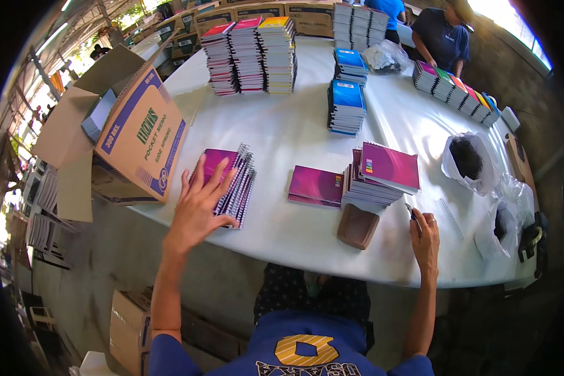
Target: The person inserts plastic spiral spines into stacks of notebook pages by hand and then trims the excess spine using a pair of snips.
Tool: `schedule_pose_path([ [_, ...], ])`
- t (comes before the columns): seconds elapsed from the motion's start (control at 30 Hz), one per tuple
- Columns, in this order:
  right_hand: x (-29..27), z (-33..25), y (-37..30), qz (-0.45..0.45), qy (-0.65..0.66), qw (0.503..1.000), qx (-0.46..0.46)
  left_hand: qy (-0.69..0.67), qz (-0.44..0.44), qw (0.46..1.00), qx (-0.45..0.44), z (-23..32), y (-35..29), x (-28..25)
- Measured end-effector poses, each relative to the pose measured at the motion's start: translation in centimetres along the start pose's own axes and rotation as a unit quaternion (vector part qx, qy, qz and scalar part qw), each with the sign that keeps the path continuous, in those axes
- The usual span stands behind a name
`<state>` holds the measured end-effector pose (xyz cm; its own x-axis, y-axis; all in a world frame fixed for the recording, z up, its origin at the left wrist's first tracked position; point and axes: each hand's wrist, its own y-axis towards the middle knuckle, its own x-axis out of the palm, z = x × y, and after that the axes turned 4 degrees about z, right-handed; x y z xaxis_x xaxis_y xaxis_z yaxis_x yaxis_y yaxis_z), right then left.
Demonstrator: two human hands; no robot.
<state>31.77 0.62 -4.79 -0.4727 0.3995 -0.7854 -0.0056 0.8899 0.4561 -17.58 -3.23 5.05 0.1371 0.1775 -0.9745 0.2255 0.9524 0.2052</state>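
At the table's near left edge lies a stack of purple-covered spiral notebooks, white coils showing along its side. My left hand rests over it, fingers spread on the top cover. Nearer the right edge, my right hand is closed around a small tool with a metal tip, seemingly pliers. Just beyond it stands a pile of purple covers and pages without coils. Two flat purple booklets lie beside that pile. A brown block sits in front, and a loose wire coil lies to the right.
An open cardboard box leans at the table's left. Tall notebook stacks and blue notebooks stand farther back. Plastic bags of dark coils occupy the right side. A person in a dark shirt is by a notebook row.
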Motion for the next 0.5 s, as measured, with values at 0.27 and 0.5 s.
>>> schedule_pose_path([
  [0.27, 2.9, 0.0, 0.1, 0.052, -0.132, 0.986, -0.093, -0.100, 0.074, 0.979, 0.164, 9.7, 10.2, 14.2],
  [0.5, -0.2, 0.0, -3.1, 0.066, -0.099, 0.990, -0.079, -0.080, -0.059, 0.981, 0.168, 9.5, 9.2, 15.3],
])
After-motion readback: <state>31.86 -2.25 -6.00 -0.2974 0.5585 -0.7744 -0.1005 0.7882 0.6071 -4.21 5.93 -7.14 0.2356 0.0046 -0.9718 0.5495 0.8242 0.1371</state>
